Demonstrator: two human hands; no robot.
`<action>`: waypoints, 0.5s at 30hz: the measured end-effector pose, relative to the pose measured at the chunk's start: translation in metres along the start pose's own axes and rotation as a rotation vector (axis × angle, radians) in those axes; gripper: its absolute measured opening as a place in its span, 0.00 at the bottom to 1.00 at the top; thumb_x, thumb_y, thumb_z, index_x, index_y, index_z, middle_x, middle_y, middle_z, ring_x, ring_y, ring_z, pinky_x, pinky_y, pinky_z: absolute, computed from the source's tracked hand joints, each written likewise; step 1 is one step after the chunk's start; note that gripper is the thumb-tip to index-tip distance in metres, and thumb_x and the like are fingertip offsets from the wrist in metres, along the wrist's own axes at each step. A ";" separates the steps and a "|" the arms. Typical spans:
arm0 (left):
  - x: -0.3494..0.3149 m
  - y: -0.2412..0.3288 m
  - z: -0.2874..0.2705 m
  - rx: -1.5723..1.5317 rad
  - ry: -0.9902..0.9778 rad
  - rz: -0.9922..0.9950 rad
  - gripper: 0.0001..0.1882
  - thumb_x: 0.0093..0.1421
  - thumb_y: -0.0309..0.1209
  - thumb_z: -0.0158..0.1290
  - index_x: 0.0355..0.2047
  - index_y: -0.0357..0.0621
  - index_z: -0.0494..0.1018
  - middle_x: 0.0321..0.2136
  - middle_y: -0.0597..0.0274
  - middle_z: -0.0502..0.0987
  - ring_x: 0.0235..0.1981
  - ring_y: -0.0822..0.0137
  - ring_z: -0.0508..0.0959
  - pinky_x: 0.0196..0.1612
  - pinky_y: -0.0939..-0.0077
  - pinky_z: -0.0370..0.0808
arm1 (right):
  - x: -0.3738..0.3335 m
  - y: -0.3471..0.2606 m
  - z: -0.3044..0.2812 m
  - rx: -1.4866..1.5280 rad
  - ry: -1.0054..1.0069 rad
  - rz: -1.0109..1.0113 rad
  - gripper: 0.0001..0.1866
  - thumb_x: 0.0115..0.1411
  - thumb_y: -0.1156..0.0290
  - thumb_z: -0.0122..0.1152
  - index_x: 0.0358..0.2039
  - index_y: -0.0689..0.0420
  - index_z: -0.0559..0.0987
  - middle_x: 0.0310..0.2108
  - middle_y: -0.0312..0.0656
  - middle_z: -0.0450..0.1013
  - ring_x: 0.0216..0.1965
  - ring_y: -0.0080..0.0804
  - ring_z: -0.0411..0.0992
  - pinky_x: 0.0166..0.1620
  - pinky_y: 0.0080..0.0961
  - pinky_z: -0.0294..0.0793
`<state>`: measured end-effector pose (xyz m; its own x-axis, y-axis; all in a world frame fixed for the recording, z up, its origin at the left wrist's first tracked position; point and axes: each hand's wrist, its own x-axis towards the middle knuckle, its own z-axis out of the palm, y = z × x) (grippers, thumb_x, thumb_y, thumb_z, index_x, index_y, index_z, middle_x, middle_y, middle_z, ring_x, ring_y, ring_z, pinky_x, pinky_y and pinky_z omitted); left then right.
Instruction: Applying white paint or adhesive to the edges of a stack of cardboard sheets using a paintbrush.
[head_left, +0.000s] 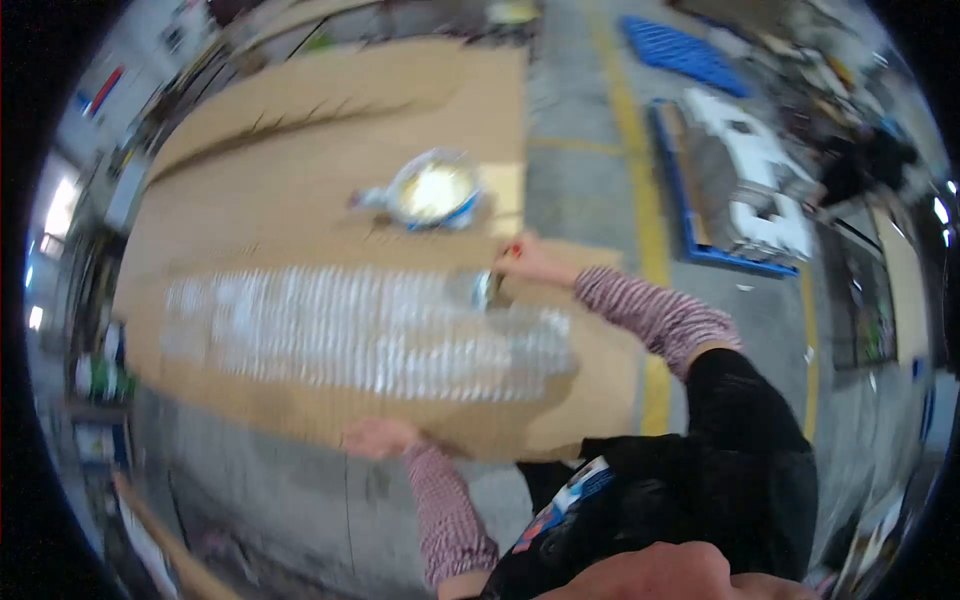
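Note:
A long block of clear, ridged plastic pieces (330, 325), packed in close rows, lies across a brown cardboard sheet (440, 430). At its far right side, my right hand (535, 260) is closed on what looks like a brush (484, 289), with its wide pale end over the rows; blur hides its details. My left hand (380, 437) rests at the near edge of the cardboard, its fingers stretched out to the left and holding nothing I can see. Beyond the rows stands a round pan (410, 210) with white contents, its handle pointing left.
The cardboard has a dark slit (290, 125) at the back. To the right, a blue pallet (690, 235) on the concrete floor carries a stack of white shaped pieces (755, 190). Farther back lies another blue pallet (685, 55). A yellow line (640, 180) runs along the floor.

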<state>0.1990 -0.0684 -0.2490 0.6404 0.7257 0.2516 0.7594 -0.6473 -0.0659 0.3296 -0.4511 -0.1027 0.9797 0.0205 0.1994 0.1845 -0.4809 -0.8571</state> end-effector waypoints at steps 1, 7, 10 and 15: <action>-0.001 0.012 -0.006 0.236 0.056 -0.038 0.25 0.67 0.37 0.33 0.61 0.39 0.54 0.60 0.44 0.55 0.61 0.50 0.56 0.61 0.64 0.57 | -0.007 0.026 -0.019 -0.070 -0.047 -0.014 0.12 0.43 0.61 0.65 0.23 0.57 0.80 0.17 0.37 0.73 0.22 0.23 0.69 0.27 0.23 0.68; -0.001 0.011 -0.042 -0.326 -0.001 -0.264 0.26 0.68 0.46 0.25 0.63 0.52 0.51 0.61 0.44 0.54 0.63 0.50 0.52 0.60 0.52 0.53 | -0.057 -0.045 -0.071 0.351 0.006 0.257 0.10 0.52 0.70 0.58 0.19 0.62 0.76 0.19 0.39 0.73 0.21 0.21 0.71 0.26 0.19 0.71; 0.005 0.006 -0.016 -0.365 0.114 -0.253 0.27 0.67 0.48 0.25 0.63 0.54 0.52 0.60 0.42 0.55 0.63 0.48 0.53 0.60 0.51 0.53 | -0.066 -0.070 -0.088 0.691 0.141 0.288 0.08 0.55 0.71 0.58 0.23 0.61 0.75 0.20 0.37 0.73 0.21 0.22 0.72 0.25 0.18 0.74; 0.013 -0.023 0.001 -0.621 0.282 -0.160 0.28 0.67 0.48 0.26 0.60 0.45 0.57 0.57 0.39 0.59 0.59 0.44 0.59 0.59 0.53 0.54 | -0.082 -0.041 -0.123 0.785 0.255 0.373 0.08 0.58 0.71 0.57 0.36 0.59 0.70 0.28 0.39 0.73 0.26 0.24 0.74 0.30 0.20 0.76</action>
<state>0.1894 -0.0438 -0.2452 0.4082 0.7892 0.4588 0.5816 -0.6123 0.5356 0.2324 -0.5408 -0.0252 0.9569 -0.2563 -0.1368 -0.0492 0.3208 -0.9459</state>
